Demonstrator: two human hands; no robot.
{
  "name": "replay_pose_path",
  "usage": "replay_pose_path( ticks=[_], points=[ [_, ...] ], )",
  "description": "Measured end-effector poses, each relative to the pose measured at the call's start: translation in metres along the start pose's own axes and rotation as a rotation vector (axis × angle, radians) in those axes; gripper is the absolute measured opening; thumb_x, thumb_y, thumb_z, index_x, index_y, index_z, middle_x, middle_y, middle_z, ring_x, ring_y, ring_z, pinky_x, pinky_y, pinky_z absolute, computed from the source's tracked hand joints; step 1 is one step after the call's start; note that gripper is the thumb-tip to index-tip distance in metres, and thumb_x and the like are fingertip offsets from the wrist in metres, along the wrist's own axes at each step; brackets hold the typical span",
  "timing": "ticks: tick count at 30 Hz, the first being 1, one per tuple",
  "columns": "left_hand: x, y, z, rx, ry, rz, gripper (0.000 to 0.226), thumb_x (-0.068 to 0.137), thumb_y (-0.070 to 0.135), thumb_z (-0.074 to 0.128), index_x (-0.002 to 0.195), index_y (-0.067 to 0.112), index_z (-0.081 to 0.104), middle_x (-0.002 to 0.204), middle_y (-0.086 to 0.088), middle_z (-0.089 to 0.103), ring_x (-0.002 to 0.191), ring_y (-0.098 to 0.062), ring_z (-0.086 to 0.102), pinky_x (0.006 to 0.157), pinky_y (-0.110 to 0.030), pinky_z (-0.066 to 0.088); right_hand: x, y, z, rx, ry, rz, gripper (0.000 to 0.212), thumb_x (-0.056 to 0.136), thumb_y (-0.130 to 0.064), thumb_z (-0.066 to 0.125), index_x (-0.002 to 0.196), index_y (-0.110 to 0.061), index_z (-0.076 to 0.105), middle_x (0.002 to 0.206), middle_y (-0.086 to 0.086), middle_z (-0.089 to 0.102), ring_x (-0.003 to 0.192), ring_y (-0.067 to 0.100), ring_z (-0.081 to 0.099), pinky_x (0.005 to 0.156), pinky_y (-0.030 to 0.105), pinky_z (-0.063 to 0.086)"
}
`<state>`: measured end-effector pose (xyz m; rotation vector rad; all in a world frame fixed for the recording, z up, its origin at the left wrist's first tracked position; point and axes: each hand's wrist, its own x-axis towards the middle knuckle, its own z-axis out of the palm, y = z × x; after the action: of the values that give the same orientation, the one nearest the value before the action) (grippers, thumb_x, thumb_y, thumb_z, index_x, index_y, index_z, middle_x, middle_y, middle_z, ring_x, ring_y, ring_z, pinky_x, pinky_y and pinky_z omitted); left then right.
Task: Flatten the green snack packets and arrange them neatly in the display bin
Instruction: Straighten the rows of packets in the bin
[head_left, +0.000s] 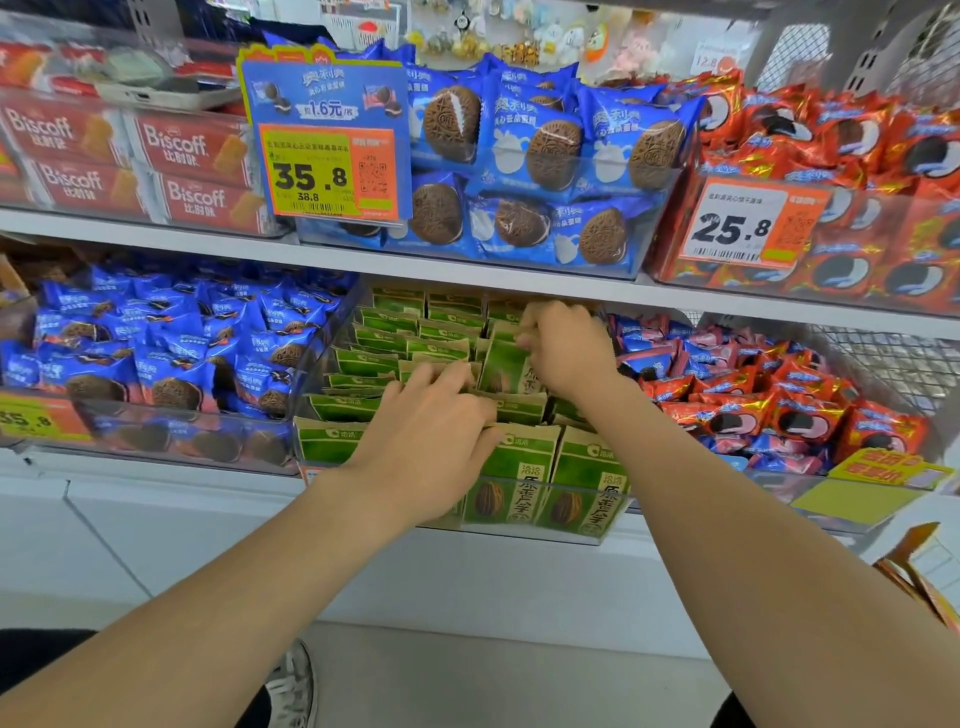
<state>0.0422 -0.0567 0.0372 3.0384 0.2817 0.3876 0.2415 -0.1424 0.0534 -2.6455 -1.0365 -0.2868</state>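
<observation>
The head view shows the green snack packets (587, 475) in the centre of the frame. They are matte, paper-look pouches with tan tops and a brown nut printed on the front, and they stand in rows inside a clear, glossy plastic display bin (322, 364) under a white shelf (467, 270). The left hand (431, 431) lies palm down with its grip fully open, its straight, spread fingers pressing on the crinkled tops of the middle rows. Just above and to the right, the right hand (566, 348) has its grip closed, its curled fingertips pinching the top edge of a tilted packet (504, 371). Shiny blue cookie wrappers (171, 353) fill the bin at left, and crumpled red foil packets (769, 410) fill the one at right.
</observation>
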Motion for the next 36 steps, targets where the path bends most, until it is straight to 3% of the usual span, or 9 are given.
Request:
replay_pose_path(
  ticks=[4, 10, 13, 15, 18, 22, 27, 31, 36],
  points=[
    [0.002, 0.002, -0.002, 0.039, -0.038, -0.021, 0.040, 0.108, 0.054, 0.044, 0.126, 0.031, 0.070, 0.142, 0.000, 0.053, 0.131, -0.030, 0.045, 0.107, -0.054, 0.046, 0.014, -0.003, -0.002, 0.033, -0.088, 0.016, 0.013, 0.095, -0.031, 0.075, 0.094, -0.032, 0.062, 0.112, 0.002, 0.071, 0.111, 0.030, 0.063, 0.106, 0.049, 0.046],
    [0.014, -0.002, -0.013, -0.087, -0.126, -0.009, 0.049, 0.102, 0.067, 0.037, 0.116, 0.031, 0.068, 0.121, 0.010, 0.058, 0.115, -0.019, 0.055, 0.101, -0.051, 0.046, -0.003, 0.006, 0.003, 0.087, -0.225, -0.193, 0.019, 0.093, -0.011, 0.078, 0.094, -0.023, 0.063, 0.094, -0.008, 0.064, 0.092, 0.015, 0.064, 0.094, 0.043, 0.055],
    [0.020, -0.005, -0.020, -0.223, -0.129, -0.026, 0.041, 0.109, 0.054, 0.033, 0.100, 0.033, 0.067, 0.098, 0.015, 0.064, 0.095, -0.011, 0.061, 0.105, -0.057, 0.043, -0.022, 0.023, -0.002, 0.373, -0.240, -0.189, 0.005, 0.103, -0.017, 0.069, 0.108, -0.018, 0.068, 0.105, 0.000, 0.071, 0.100, 0.015, 0.071, 0.093, 0.039, 0.057],
    [0.024, -0.009, -0.022, -0.232, -0.094, -0.032, 0.033, 0.112, 0.042, 0.039, 0.098, 0.032, 0.067, 0.090, 0.013, 0.068, 0.093, -0.011, 0.062, 0.108, -0.059, 0.040, -0.032, 0.030, -0.011, 0.374, -0.122, -0.208, 0.018, 0.108, -0.030, 0.060, 0.105, -0.015, 0.070, 0.102, 0.004, 0.074, 0.098, 0.022, 0.069, 0.090, 0.040, 0.054],
    [0.032, -0.006, -0.021, -0.231, -0.003, -0.057, 0.018, 0.108, 0.033, 0.057, 0.104, 0.031, 0.075, 0.104, 0.014, 0.072, 0.105, -0.015, 0.063, 0.106, -0.053, 0.045, -0.048, 0.040, -0.033, 0.297, -0.077, -0.217, 0.013, 0.097, -0.027, 0.077, 0.107, -0.019, 0.073, 0.098, -0.005, 0.072, 0.094, 0.013, 0.067, 0.090, 0.035, 0.056],
    [0.053, 0.003, -0.018, -0.317, 0.130, -0.027, 0.012, 0.095, 0.022, 0.080, 0.101, 0.027, 0.071, 0.093, 0.011, 0.073, 0.091, -0.011, 0.068, 0.093, -0.045, 0.059, -0.062, 0.068, -0.057, 0.054, -0.295, -0.180, 0.042, 0.082, -0.043, 0.090, 0.116, -0.022, 0.076, 0.104, -0.005, 0.072, 0.098, 0.013, 0.067, 0.084, 0.029, 0.052],
    [0.078, 0.015, -0.011, -0.008, -0.052, 0.013, 0.012, 0.096, 0.021, 0.078, 0.108, 0.025, 0.075, 0.102, 0.002, 0.070, 0.100, -0.024, 0.069, 0.085, -0.045, 0.055, -0.061, 0.078, -0.059, -0.013, -0.298, -0.214, 0.056, 0.082, -0.051, 0.087, 0.131, -0.027, 0.073, 0.129, -0.006, 0.074, 0.121, 0.016, 0.066, 0.108, 0.047, 0.049],
    [0.096, 0.015, -0.006, 0.037, -0.086, -0.026, 0.035, 0.093, 0.021, 0.080, 0.070, 0.025, 0.054, 0.086, 0.002, 0.067, 0.088, -0.023, 0.066, 0.086, -0.049, 0.059, -0.058, 0.086, -0.056, -0.059, -0.307, -0.233, 0.060, 0.082, -0.052, 0.086, 0.135, -0.027, 0.071, 0.132, -0.005, 0.073, 0.125, 0.019, 0.062, 0.110, 0.044, 0.047],
    [0.099, 0.014, -0.001, 0.024, -0.104, -0.033, 0.020, 0.091, 0.029, 0.084, 0.107, 0.024, 0.073, 0.114, -0.003, 0.071, 0.104, -0.027, 0.066, 0.085, -0.044, 0.053, -0.056, 0.082, -0.038, -0.198, -0.195, -0.206, 0.037, 0.097, -0.057, 0.068, 0.130, -0.041, 0.072, 0.113, -0.006, 0.074, 0.120, 0.027, 0.050, 0.104, 0.048, 0.033]
  ],
)
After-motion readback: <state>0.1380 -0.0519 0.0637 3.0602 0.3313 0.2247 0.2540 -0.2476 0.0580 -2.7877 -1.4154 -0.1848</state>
